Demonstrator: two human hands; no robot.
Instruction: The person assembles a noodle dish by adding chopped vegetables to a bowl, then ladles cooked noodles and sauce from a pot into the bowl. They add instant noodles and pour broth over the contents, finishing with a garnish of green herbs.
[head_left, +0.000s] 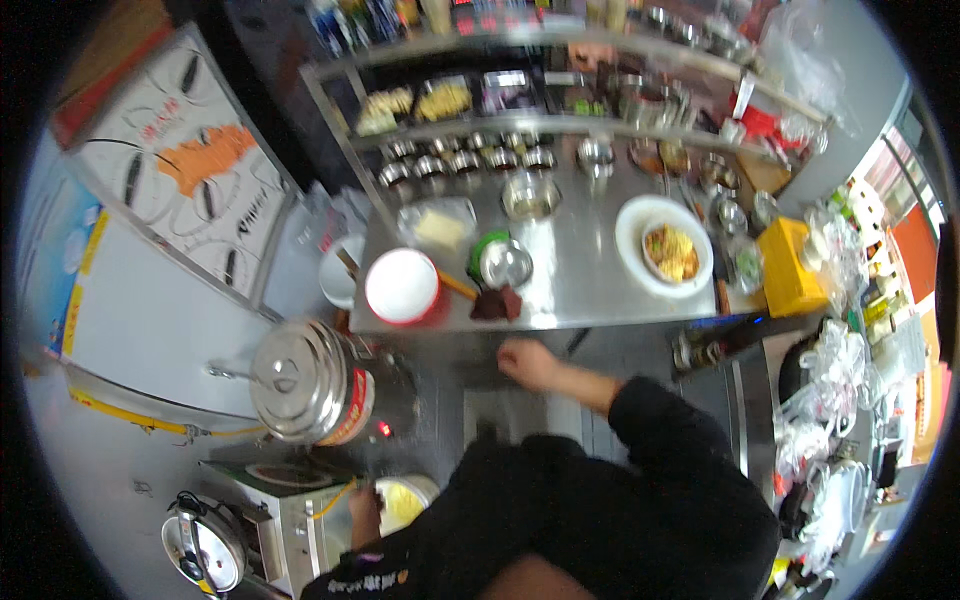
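Note:
My right hand (529, 364) hangs in front of the steel worktable (577, 300) with its fingers curled, nothing visible in it. At lower left, my left hand (365, 514) is beside a white bucket (429, 491) with pale yellow contents (401, 504) and a steel cooker (296, 517); its fingers are blurred, so any grip is hidden. Nearest my right hand on the table lies a dark red cloth (496, 304). A steel bowl (506, 264), a white bowl with a red outside (403, 285) and a clear tray with a pale block (441, 226) stand behind and left of it.
A large white bowl (628, 232) holds a smaller bowl of food (673, 253). Small steel pots (465, 161) line up under a shelf (480, 124). A lidded steel barrel (300, 382) stands left, with a pressure cooker (202, 544) below. A yellow box (791, 266) and plastic bags are right.

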